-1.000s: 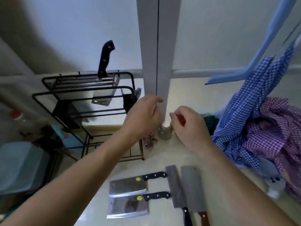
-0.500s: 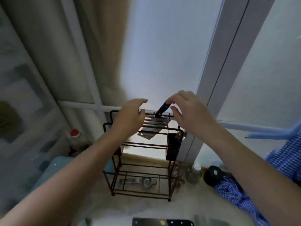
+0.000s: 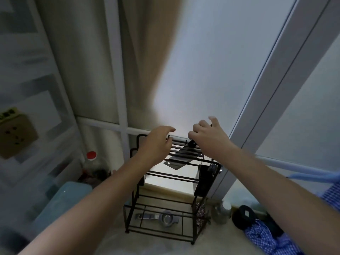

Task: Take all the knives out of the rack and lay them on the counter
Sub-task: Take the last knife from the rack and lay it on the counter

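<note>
A black wire rack (image 3: 137, 192) stands on the beige counter (image 3: 217, 242) against the window. One knife (image 3: 179, 160) sits in its top slots, the broad blade hanging down between the bars. The knife's black handle is mostly hidden behind my right hand (image 3: 208, 138), whose fingers curl around it. My left hand (image 3: 158, 144) rests on the rack's top bars just left of the knife, fingers apart and holding nothing. No knives on the counter are in view.
A black holder (image 3: 204, 179) hangs on the rack's right side, and a metal strainer (image 3: 166, 218) lies on its bottom shelf. A red-capped bottle (image 3: 91, 155) and blue container (image 3: 60, 199) stand left. A small jar (image 3: 222, 210) and blue checked cloth (image 3: 266, 238) lie right.
The view has swung up from the knives laid on the counter to the rack. Both hands rose to its top, and my right hand closed further over the knife handle.
</note>
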